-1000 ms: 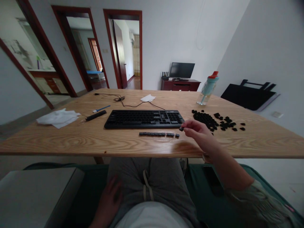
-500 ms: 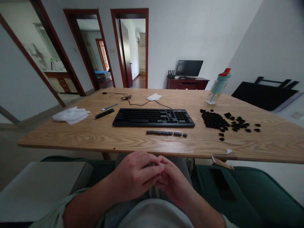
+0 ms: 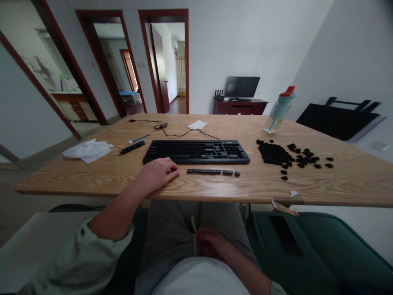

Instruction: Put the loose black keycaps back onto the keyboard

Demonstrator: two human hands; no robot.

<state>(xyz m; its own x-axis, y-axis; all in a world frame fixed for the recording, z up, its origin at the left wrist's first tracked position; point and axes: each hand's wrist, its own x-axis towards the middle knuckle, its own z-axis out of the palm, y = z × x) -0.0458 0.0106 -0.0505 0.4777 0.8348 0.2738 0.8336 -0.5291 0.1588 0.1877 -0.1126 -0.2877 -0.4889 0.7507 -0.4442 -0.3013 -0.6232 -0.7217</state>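
My left hand rests on the table just in front of the left end of a black keyboard. Its thumb and fingers are closed on a small black keycap. To the right of that hand lies a row of black keycaps, with a loose one at its right end. Several keys are gone from the keyboard, mostly toward its right part. Down in my lap is my right hand, its fingers curled in; what they hold, if anything, is hidden.
A heap of keycaps lies at right, others scattered beside it. Behind stands a water bottle. At left are white tissues, a black stick-shaped tool and a blue-handled brush. The keyboard cable runs behind.
My hands were together above my lap. The left has moved forward and left onto the table with a keycap; the right has dropped back into my lap.
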